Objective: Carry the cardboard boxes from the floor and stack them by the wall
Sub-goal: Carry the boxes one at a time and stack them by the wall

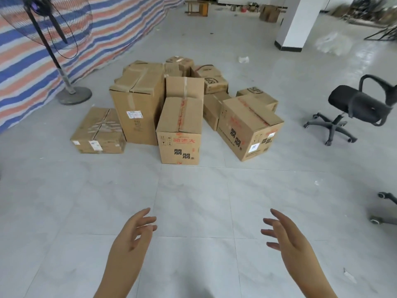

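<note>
Several brown cardboard boxes stand in a cluster on the grey tiled floor ahead. Nearest is a box with red and black print [179, 130]. A tall taped box [138, 104] stands to its left, and a low flat box [98, 131] lies further left. A printed box [249, 127] sits turned at an angle on the right, with smaller boxes behind. My left hand [133, 235] and my right hand [283, 235] are held out low in front of me, palms facing each other, fingers relaxed, holding nothing. Both are well short of the boxes.
A striped tarpaulin wall [43, 61] runs along the left, with a pedestal fan [73, 94] standing before it. A black office chair [352, 108] is at the right, another chair's castors [384, 207] at the right edge. A white pillar [291, 24] stands behind.
</note>
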